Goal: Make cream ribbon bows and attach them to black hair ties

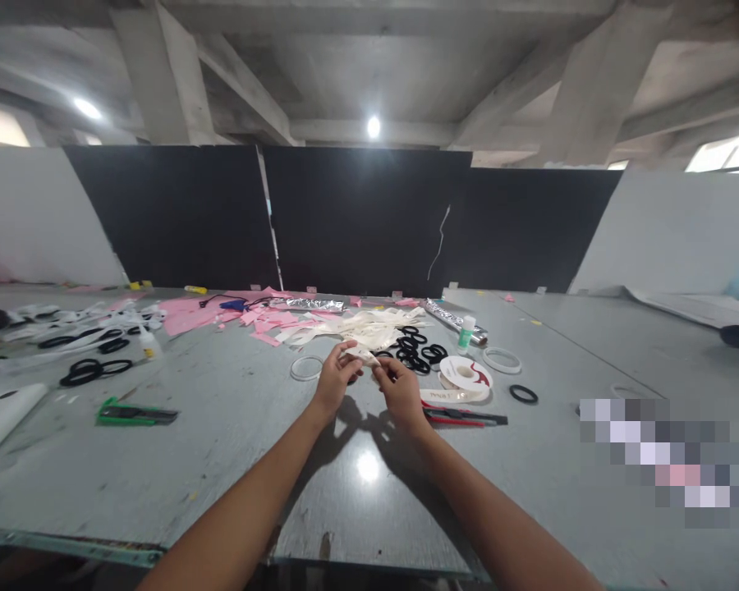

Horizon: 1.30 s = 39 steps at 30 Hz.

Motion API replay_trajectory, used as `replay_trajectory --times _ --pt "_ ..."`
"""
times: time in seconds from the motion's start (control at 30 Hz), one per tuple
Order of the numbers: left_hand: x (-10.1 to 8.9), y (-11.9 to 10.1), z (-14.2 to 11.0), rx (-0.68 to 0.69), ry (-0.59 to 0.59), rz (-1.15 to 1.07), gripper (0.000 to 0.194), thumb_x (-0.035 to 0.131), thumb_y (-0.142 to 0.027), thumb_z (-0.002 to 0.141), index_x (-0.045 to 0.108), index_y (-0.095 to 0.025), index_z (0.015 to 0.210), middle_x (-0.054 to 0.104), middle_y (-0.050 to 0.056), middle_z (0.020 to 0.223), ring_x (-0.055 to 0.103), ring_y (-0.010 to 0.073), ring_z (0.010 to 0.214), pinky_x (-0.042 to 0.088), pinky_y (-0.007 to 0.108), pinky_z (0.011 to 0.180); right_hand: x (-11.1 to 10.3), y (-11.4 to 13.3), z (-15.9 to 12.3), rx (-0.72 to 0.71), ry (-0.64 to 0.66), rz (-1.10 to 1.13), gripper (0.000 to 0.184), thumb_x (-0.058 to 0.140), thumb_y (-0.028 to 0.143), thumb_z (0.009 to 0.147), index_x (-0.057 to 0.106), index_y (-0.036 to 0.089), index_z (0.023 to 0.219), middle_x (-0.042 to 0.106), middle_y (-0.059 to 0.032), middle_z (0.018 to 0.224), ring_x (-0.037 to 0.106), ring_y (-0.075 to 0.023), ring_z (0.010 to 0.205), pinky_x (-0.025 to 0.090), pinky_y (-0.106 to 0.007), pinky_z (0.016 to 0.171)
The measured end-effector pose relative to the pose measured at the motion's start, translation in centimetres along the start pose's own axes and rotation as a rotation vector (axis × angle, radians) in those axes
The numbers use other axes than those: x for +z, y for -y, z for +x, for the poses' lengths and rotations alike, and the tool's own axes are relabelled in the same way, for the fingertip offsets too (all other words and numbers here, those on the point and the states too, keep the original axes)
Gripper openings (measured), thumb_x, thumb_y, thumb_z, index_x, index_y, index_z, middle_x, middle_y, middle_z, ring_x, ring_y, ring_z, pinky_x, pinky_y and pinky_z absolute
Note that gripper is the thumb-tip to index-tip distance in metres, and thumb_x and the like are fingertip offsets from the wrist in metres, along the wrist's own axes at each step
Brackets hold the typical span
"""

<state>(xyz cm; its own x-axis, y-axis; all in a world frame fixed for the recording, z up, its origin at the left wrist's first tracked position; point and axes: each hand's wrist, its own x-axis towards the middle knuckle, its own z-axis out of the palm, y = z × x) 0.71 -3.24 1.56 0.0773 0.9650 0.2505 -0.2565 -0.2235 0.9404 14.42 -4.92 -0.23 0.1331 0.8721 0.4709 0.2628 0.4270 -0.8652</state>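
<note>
Above the middle of the grey table, a short piece of cream ribbon (362, 355) is pinched between both hands. My left hand (334, 379) grips its left end with thumb and fingers, and a small dark bit shows by the fingertips that I cannot make out. At the other end, my right hand (401, 392) is closed on the ribbon between thumb and forefinger. Just beyond the hands lie a heap of cream ribbon strips (369, 327) and a pile of black rings (412, 351). A white spool of printed ribbon (466, 375) is right of my right hand.
A red and black cutter (468, 417) lies beside my right wrist; a green cutter (136, 413) is on the left. A glue stick (466, 335), foil rolls (315, 304), pink scraps (188, 313) and a glue bottle (149, 343) are farther back. Dark panels (369, 222) border the table (234, 468).
</note>
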Motion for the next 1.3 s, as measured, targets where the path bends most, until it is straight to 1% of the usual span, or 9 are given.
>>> replay_trajectory --times 0.2,0.43,0.57,0.67,0.8,0.93,1.07,1.2,1.3 --pt "0.3 -0.1 -0.1 0.036 0.06 0.023 0.05 0.069 -0.02 0.059 0.053 -0.017 0.106 0.056 -0.005 0.065 0.048 0.0072 0.056 0.037 0.019 0.056 -0.2 0.3 -0.1 -0.06 -0.04 -0.082 0.029 0.053 0.035 0.082 0.068 0.019 0.099 0.066 -0.0052 0.084 0.05 -0.0161 0.068 0.039 -0.029 0.064" --pt "0.2 0.5 0.1 0.074 0.033 0.096 0.041 0.065 -0.02 0.061 0.057 -0.017 0.101 0.052 -0.006 0.061 0.045 0.0064 0.052 0.034 0.019 0.052 -0.2 0.9 -0.4 -0.059 -0.009 -0.025 0.025 0.058 0.035 0.079 0.071 0.021 0.095 0.064 -0.003 0.079 0.048 -0.0152 0.064 0.038 -0.028 0.062" --pt "0.1 0.7 0.1 0.057 0.034 0.096 0.036 0.067 -0.025 0.064 0.055 -0.017 0.097 0.055 -0.004 0.066 0.048 0.0071 0.054 0.04 0.019 0.054 -0.1 0.9 -0.3 0.021 0.004 0.104 0.025 0.062 0.037 0.075 0.072 0.022 0.093 0.064 -0.0026 0.075 0.048 -0.0146 0.061 0.039 -0.027 0.057" --pt "0.1 0.8 -0.1 0.011 0.036 0.108 0.038 0.068 -0.028 0.065 0.052 -0.017 0.098 0.057 -0.003 0.069 0.051 0.0081 0.056 0.045 0.021 0.055 0.0 0.7 -0.1 0.112 0.061 0.218 0.03 0.062 0.04 0.074 0.071 0.02 0.095 0.064 -0.002 0.072 0.047 -0.0128 0.056 0.039 -0.027 0.052" --pt "0.1 1.3 -0.2 0.001 0.032 0.111 0.041 0.065 -0.019 0.062 0.051 -0.018 0.101 0.057 -0.004 0.069 0.054 0.0093 0.056 0.045 0.021 0.052 0.4 0.7 -0.1 0.163 0.164 0.276 0.033 0.069 0.038 0.069 0.072 0.017 0.094 0.06 0.0004 0.059 0.047 -0.0118 0.051 0.037 -0.026 0.051" --pt "-0.1 1.6 0.0 0.079 0.038 0.093 0.038 0.063 -0.013 0.059 0.053 -0.018 0.095 0.06 -0.002 0.077 0.056 0.0103 0.062 0.047 0.021 0.056 0.8 1.1 -0.2 0.179 0.15 0.29 0.029 0.072 0.034 0.065 0.073 0.019 0.09 0.064 -0.0005 0.061 0.05 -0.0132 0.052 0.04 -0.027 0.052" --pt "-0.2 1.4 0.1 0.109 0.067 0.074 0.037 0.064 -0.015 0.062 0.053 -0.018 0.097 0.061 0.0 0.084 0.059 0.0112 0.07 0.047 0.022 0.062 0.6 1.0 -0.1 0.144 0.147 0.307 0.024 0.07 0.034 0.068 0.073 0.021 0.087 0.069 -0.0028 0.074 0.055 -0.0156 0.06 0.043 -0.029 0.059" --pt "-0.2 1.0 0.1 0.077 0.097 0.085 0.038 0.066 -0.019 0.064 0.053 -0.018 0.1 0.06 -0.002 0.075 0.058 0.0113 0.066 0.047 0.022 0.062 0.1 0.7 0.0 0.065 0.109 0.203 0.023 0.066 0.033 0.072 0.071 0.02 0.091 0.069 -0.0024 0.078 0.056 -0.0157 0.065 0.043 -0.028 0.062" --pt "-0.3 0.9 0.1 0.097 0.075 0.16 0.037 0.065 -0.02 0.065 0.052 -0.018 0.1 0.057 -0.004 0.067 0.054 0.0097 0.058 0.043 0.02 0.056 -0.2 0.4 0.1 0.055 0.124 0.122 0.025 0.065 0.037 0.074 0.071 0.018 0.089 0.069 -0.0029 0.076 0.055 -0.0152 0.063 0.041 -0.027 0.06"
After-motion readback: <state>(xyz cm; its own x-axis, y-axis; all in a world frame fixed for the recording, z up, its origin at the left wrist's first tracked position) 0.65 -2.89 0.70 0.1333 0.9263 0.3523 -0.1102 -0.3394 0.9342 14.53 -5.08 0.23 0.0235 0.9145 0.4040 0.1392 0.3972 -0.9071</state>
